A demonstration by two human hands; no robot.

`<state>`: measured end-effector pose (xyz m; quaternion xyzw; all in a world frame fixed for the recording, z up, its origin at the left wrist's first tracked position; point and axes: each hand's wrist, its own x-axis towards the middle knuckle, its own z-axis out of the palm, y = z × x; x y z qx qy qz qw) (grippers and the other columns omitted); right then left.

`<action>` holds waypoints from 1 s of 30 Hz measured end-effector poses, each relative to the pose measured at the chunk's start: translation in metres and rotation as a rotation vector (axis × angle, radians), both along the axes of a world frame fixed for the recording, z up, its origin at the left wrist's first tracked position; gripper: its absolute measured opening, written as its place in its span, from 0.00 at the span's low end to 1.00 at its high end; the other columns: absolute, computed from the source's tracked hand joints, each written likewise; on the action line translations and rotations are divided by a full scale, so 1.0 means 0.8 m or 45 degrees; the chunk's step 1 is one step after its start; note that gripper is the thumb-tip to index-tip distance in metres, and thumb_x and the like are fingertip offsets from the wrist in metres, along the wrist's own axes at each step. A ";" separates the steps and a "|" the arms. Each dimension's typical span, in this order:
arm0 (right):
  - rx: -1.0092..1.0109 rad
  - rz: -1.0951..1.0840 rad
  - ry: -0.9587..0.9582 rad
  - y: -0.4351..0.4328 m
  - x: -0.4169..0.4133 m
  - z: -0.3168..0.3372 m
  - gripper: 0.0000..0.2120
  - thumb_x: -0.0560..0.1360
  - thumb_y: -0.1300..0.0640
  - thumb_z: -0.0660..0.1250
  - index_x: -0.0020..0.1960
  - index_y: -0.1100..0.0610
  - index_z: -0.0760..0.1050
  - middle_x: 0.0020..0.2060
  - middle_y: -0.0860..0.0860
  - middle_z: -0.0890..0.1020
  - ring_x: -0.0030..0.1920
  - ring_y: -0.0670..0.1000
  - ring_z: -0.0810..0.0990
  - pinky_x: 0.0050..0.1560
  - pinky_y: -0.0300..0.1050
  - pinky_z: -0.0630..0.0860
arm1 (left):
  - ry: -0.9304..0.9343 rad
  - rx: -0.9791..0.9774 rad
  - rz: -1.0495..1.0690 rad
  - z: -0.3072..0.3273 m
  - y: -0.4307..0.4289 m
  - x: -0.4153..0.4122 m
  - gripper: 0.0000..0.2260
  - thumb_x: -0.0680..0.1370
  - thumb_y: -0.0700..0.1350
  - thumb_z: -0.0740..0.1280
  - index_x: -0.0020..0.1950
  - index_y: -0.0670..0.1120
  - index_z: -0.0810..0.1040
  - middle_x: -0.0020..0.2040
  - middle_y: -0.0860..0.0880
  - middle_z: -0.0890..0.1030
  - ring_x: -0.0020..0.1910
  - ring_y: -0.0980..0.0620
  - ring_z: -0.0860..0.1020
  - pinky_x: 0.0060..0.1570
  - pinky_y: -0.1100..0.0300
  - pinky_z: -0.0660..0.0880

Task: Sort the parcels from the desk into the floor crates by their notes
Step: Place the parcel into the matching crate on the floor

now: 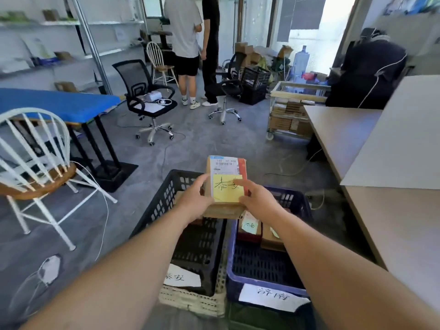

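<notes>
head view: nearest you, the black crate [152,210] and the blue crate [230,258] stand side by side on the floor, two noted parcels [248,231] already at the blue crate's far end. over the black crate's far rim your left hand [194,201] and right hand [257,200] both grip a cardboard parcel [226,167], its yellow note [226,190] seemingly matching that crate's label [182,278], so this one is likely yet to drop. the desk [392,222] beyond shows too little to tell what remains.

We hold a brown cardboard parcel [225,209] tilted above the far rims, where the black crate [152,210] meets the blue crate [297,206]. Its shipping label [226,165] and yellow sticky note [227,190] face us. Two smaller parcels [248,236] lie at the blue crate's far end.
</notes>
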<state>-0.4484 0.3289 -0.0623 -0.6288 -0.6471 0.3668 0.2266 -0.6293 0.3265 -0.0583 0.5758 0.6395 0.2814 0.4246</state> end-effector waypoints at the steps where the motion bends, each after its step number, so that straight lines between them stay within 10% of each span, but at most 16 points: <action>1: 0.002 0.000 0.000 0.010 -0.019 0.003 0.25 0.81 0.62 0.59 0.74 0.42 0.63 0.62 0.50 0.75 0.37 0.45 0.75 0.31 0.36 0.72 | 0.029 0.016 -0.009 0.002 0.010 -0.021 0.31 0.77 0.39 0.67 0.75 0.59 0.62 0.72 0.49 0.70 0.67 0.48 0.71 0.61 0.50 0.74; 4: 0.038 0.000 0.022 0.045 -0.079 0.013 0.24 0.80 0.61 0.62 0.72 0.44 0.66 0.66 0.51 0.75 0.46 0.46 0.79 0.41 0.41 0.80 | 0.076 0.068 -0.002 0.009 0.041 -0.081 0.29 0.78 0.37 0.66 0.75 0.56 0.64 0.71 0.47 0.71 0.58 0.52 0.75 0.49 0.63 0.73; 9: 0.058 -0.034 -0.014 0.099 -0.151 0.030 0.26 0.79 0.64 0.63 0.74 0.46 0.65 0.68 0.52 0.74 0.39 0.40 0.75 0.30 0.31 0.70 | 0.142 0.126 0.007 0.014 0.093 -0.142 0.29 0.79 0.36 0.64 0.77 0.55 0.60 0.72 0.46 0.70 0.39 0.61 0.70 0.28 0.70 0.69; 23: -0.133 -0.148 -0.072 0.211 -0.154 -0.067 0.30 0.79 0.66 0.60 0.74 0.42 0.62 0.69 0.52 0.72 0.49 0.49 0.78 0.44 0.43 0.81 | 0.289 -0.038 -0.081 -0.091 0.215 -0.138 0.30 0.80 0.41 0.64 0.77 0.60 0.57 0.71 0.48 0.71 0.58 0.47 0.77 0.52 0.53 0.78; 30: -0.262 -0.258 0.031 0.252 -0.158 -0.168 0.30 0.79 0.68 0.58 0.75 0.43 0.62 0.69 0.49 0.72 0.43 0.45 0.77 0.27 0.32 0.69 | 0.397 -0.223 -0.206 -0.181 0.267 -0.143 0.29 0.81 0.43 0.60 0.77 0.63 0.54 0.70 0.51 0.72 0.55 0.51 0.77 0.49 0.58 0.76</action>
